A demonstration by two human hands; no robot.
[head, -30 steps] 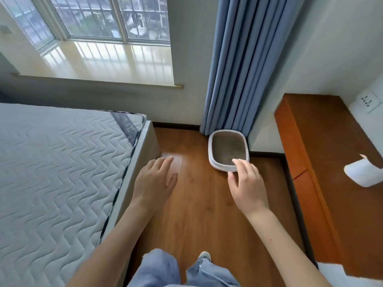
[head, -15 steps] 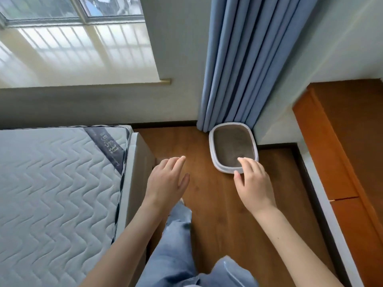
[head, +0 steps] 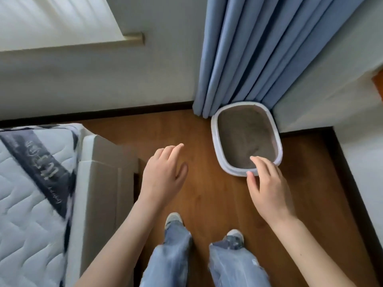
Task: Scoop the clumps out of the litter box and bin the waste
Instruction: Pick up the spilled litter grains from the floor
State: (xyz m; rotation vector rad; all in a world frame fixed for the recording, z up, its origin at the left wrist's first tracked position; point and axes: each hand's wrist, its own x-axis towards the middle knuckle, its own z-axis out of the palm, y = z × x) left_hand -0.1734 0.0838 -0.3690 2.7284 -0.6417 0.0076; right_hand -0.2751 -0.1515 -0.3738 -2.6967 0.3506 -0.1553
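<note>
Both hands empty, fingers relaxed apart: left hand (head: pixel 163 175), right hand (head: pixel 267 183). White oval plastic litter box (head: pixel 215 141) at 1 o'clock; no scoop visible, so bare-hand contamination is likely.

The litter box (head: pixel 214 139) is a white, rounded rectangular tray that stands flat on the wooden floor (head: pixel 207 204), in the corner just below the blue curtain (head: pixel 248 54). It is filled with grey litter (head: pixel 244 133), whose surface looks uneven. No clumps can be distinguished.
</note>
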